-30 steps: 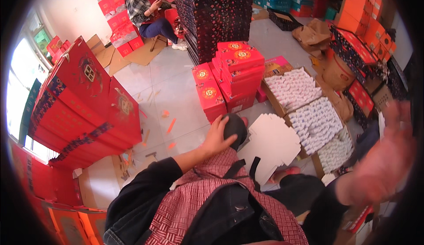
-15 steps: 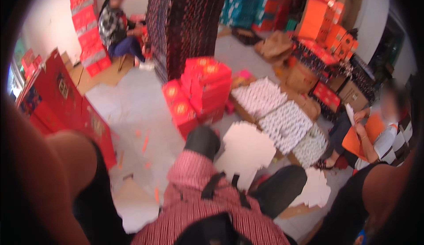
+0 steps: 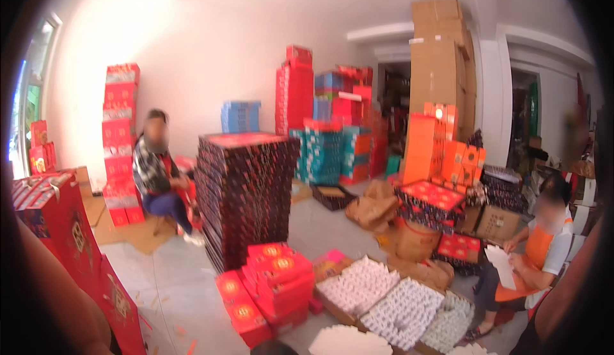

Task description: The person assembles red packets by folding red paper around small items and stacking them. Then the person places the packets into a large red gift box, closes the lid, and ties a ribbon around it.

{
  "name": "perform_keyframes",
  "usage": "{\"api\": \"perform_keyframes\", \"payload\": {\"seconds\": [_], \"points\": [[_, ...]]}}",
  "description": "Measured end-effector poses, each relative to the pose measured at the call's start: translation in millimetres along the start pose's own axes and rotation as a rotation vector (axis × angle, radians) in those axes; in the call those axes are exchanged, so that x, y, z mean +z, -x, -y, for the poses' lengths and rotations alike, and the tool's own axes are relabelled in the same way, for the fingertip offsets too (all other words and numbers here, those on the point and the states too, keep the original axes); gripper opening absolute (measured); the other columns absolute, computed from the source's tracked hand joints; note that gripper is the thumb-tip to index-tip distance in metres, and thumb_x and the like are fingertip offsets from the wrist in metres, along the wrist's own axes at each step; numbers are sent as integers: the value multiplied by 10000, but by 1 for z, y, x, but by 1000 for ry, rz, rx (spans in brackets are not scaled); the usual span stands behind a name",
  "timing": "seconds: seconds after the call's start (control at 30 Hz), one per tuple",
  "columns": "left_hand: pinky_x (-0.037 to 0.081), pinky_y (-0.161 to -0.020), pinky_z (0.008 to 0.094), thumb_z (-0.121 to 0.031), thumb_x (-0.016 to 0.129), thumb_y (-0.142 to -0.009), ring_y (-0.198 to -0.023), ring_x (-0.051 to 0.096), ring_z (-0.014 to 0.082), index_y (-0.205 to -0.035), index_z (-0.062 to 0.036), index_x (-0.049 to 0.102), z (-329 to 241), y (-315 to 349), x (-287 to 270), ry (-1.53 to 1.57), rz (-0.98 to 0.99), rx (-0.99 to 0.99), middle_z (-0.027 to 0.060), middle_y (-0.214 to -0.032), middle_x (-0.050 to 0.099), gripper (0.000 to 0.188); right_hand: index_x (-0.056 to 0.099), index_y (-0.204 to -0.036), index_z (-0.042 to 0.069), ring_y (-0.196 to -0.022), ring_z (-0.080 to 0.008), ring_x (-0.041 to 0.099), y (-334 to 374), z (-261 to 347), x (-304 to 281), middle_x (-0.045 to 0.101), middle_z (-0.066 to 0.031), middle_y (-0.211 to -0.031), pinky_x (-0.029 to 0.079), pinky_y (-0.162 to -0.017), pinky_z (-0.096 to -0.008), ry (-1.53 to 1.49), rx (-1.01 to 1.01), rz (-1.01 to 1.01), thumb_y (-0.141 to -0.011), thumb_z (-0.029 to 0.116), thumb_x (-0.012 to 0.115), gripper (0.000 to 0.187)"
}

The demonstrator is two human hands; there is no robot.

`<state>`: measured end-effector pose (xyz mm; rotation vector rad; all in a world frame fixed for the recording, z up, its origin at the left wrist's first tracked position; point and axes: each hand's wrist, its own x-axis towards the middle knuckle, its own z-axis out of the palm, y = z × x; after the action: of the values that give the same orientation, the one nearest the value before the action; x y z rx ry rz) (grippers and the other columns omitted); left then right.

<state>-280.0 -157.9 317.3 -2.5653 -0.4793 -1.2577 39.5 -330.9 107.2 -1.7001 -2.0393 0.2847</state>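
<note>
Neither of my hands shows. Blurred parts of my left arm (image 3: 67, 284) and my right arm (image 3: 569, 291) line the two sides of the picture, and whatever the hands hold is out of sight. Close to my left arm stand large red gift boxes (image 3: 61, 227) with cord handles. In front of me is a pile of smaller red boxes (image 3: 275, 278). To its right lie cartons filled with rows of folded paper pieces, pinkish (image 3: 358, 284) and white (image 3: 403, 313). A pale cardboard sheet (image 3: 348, 342) is cut off by the lower edge.
A tall stack of dark patterned trays (image 3: 243, 201) rises mid-room. Behind it, a seated person (image 3: 157, 169) sits beside stacked red boxes (image 3: 121, 144). At right, a co-worker (image 3: 537, 252) holds a white sheet (image 3: 502, 267). Orange boxes (image 3: 425, 147) and brown cartons (image 3: 438, 61) stand behind.
My view has tilted upward, bringing the walls and ceiling in. My lap and legs have mostly dropped out at the bottom. The co-worker at right now holds the white sheet lower.
</note>
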Motion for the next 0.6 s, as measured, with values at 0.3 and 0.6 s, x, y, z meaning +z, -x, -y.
{"api": "perform_keyframes", "payload": {"seconds": [0.3,0.6], "points": [[343,-949,402,-107,614,-808,-1161,427,282,-1268,-28,413,0,-2,7,-35,-11,36,136,-1255,454,508,443,-1175,10,-1101,-299,471,46,-20,77,499,-150,-1167,351,-962,-422,-24,35,68,-835,339,545,484],[364,-922,396,-100,597,-814,-1125,452,283,-1244,-30,437,-5,-8,1,3,-30,66,134,-1218,476,464,472,-1144,17,-1074,-296,487,88,3,71,517,-141,-1136,365,-945,-416,-38,63,97,-836,325,544,442]]}}
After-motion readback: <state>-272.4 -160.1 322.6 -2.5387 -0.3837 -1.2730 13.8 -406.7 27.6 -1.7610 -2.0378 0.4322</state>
